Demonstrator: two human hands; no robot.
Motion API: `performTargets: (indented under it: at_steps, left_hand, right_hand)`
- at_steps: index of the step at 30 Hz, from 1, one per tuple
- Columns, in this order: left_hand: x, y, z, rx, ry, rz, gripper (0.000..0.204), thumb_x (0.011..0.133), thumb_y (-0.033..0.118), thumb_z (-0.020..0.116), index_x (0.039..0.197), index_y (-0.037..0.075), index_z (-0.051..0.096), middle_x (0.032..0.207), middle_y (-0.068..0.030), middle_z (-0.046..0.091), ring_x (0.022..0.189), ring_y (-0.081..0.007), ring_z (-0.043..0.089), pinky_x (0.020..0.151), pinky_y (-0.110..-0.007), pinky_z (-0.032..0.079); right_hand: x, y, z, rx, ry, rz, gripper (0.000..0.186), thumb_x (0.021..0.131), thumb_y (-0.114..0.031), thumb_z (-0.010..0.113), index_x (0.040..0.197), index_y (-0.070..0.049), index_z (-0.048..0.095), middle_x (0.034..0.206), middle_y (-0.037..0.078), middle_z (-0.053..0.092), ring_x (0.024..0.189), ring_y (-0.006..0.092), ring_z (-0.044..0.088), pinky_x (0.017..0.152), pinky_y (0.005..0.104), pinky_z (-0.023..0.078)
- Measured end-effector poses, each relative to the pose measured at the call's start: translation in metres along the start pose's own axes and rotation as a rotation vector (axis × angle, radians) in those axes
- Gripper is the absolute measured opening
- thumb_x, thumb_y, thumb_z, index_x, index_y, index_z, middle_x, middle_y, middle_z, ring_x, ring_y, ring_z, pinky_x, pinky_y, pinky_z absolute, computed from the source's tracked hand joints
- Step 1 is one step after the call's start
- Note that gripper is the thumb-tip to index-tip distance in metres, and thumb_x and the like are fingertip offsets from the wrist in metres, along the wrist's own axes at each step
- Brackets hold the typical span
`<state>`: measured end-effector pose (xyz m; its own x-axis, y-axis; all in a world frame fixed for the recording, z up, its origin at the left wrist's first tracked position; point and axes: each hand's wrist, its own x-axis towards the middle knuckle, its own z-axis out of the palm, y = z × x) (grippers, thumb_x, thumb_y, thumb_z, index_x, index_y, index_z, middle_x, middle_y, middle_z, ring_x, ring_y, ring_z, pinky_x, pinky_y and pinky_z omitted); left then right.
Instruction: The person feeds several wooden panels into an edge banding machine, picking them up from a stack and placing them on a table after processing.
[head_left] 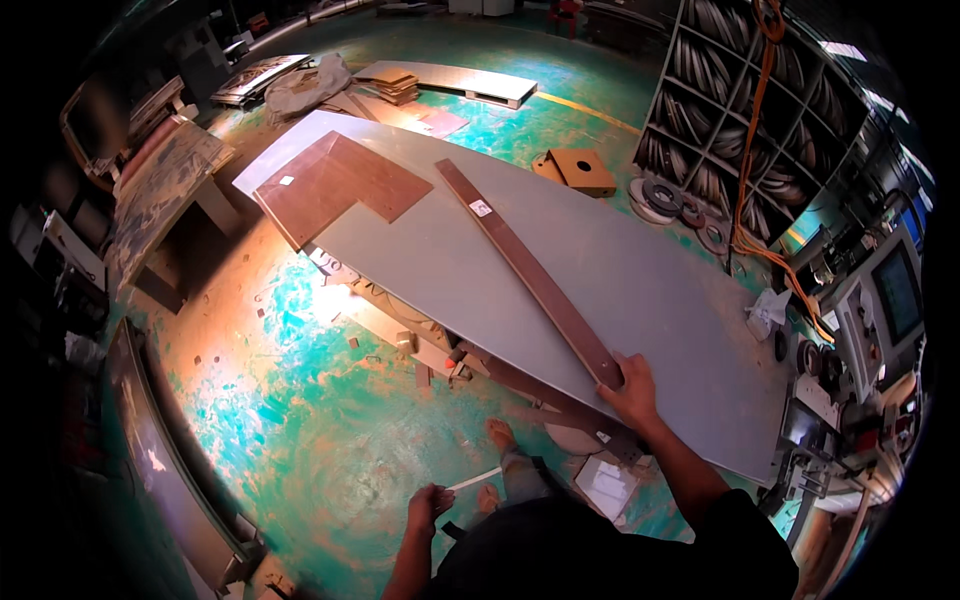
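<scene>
A long narrow brown board [530, 270] with a white label lies slantwise across the grey tabletop [680, 300]. My right hand [632, 388] grips its near end, fingers wrapped round the edge. Low over the green floor, my left hand [428, 505] is closed. From its fingertips a thin pale strip [476, 478] reaches toward my legs. An L-shaped brown panel [335, 185], also labelled, rests at the far left end of the table, apart from both hands.
Wood offcuts [405, 340] sit under the table's left edge. Beyond it stands a cardboard box [580, 170]. A rack of coiled strips [740, 110] fills the far right, near a machine screen [897, 290]. A worn workbench [170, 195] stands at the left.
</scene>
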<state>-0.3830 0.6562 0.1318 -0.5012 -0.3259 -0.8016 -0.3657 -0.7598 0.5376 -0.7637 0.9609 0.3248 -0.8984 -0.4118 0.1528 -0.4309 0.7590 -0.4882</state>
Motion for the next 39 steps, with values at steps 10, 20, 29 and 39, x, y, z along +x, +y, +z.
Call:
performTargets:
  at_steps: [10,20,29,39]
  left_hand:
    - [-0.009,0.037,0.211,0.203,-0.663,-0.081,0.067,0.104,0.059,0.047,0.132,-0.002,0.052,0.128,-0.0192,0.065,0.120,-0.0313,0.063,0.109,-0.045,0.049]
    - [-0.061,-0.136,0.379,0.195,-0.658,-0.196,0.078,0.096,0.066,0.059,0.146,0.007,0.045,0.134,-0.0141,0.061,0.120,-0.0309,0.064,0.100,-0.050,0.055]
    - [-0.238,-0.352,0.468,0.614,-0.851,-0.161,0.045,0.107,0.047,0.054,0.122,0.004,0.058,0.113,-0.0101,0.067,0.099,-0.0233,0.071,0.088,-0.042,0.062]
    - [-0.445,-0.540,0.509,0.890,-1.203,-0.563,0.047,0.108,0.045,0.052,0.131,0.004,0.055,0.120,-0.0101,0.066,0.108,-0.0232,0.069,0.092,-0.044,0.061]
  right_hand:
    - [-0.389,0.013,-0.150,0.113,0.232,0.500,0.077,0.079,-0.009,0.080,0.148,-0.001,0.048,0.117,0.017,0.062,0.110,0.0315,0.060,0.099,0.0440,0.049]
    - [-0.662,0.022,-0.214,-0.103,0.267,0.653,0.081,0.077,-0.001,0.079,0.151,-0.004,0.049,0.117,0.013,0.064,0.103,0.0296,0.062,0.097,0.0417,0.051]
    - [-0.755,0.095,-0.319,0.012,-0.031,1.035,0.089,0.080,-0.035,0.087,0.154,-0.011,0.045,0.140,0.023,0.059,0.123,0.0402,0.060,0.105,0.0507,0.048]
    - [-0.756,0.156,-0.375,0.644,0.613,1.137,0.052,0.100,-0.036,0.066,0.136,0.001,0.058,0.120,0.017,0.066,0.110,0.0252,0.064,0.093,0.0375,0.051]
